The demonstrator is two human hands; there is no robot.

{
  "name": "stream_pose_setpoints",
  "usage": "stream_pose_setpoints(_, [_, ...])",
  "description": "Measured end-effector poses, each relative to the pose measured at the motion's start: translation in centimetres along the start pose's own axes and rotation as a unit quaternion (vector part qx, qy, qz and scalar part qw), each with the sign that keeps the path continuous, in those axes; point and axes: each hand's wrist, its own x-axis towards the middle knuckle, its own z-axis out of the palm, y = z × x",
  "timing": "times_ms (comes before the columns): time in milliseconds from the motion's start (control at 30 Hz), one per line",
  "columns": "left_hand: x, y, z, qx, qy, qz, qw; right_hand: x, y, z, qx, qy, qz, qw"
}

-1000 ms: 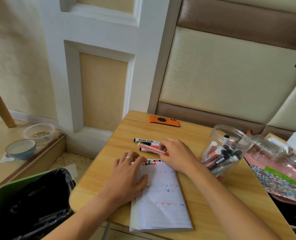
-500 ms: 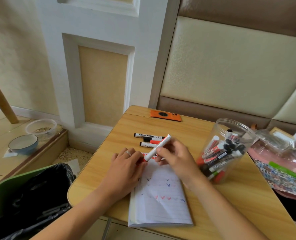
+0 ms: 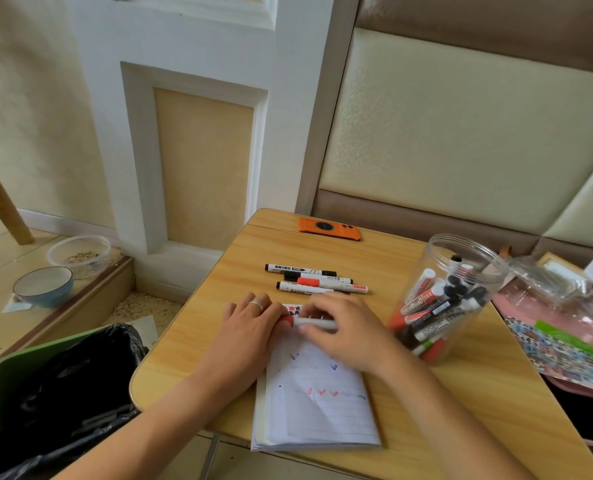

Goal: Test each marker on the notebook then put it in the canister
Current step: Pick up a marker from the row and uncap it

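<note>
We see a white marker (image 3: 314, 323) with a red cap lying level over the top edge of the notebook (image 3: 317, 407). Our right hand (image 3: 348, 332) curls its fingers (image 3: 310, 311) round the barrel; our left hand (image 3: 250, 329) pinches the cap. The clear canister (image 3: 461, 261), part filled with markers, stands at three o'clock on the bench (image 3: 461, 410).
</note>
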Motion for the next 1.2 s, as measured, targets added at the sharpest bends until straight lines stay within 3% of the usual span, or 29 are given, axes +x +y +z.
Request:
stream_pose_setpoints(300, [0.2, -0.2, -0.2, -0.074, 0.001, -0.02, 0.997, -0.6, -1.1, 3.1, -0.127, 0.035, -0.068, 0.989])
stream_pose_setpoints(1033, [0.2, -0.2, -1.0, -0.085, -0.004, -0.007, 0.996, -0.7, -2.1, 3.6, -0.108, 0.043, -0.043, 0.992])
stream_pose_setpoints(1200, [0.3, -0.1, -1.3, -0.068, 0.028, 0.001, 0.997, -0.7, -2.0, 3.5, -0.099, 0.052, -0.038, 0.993])
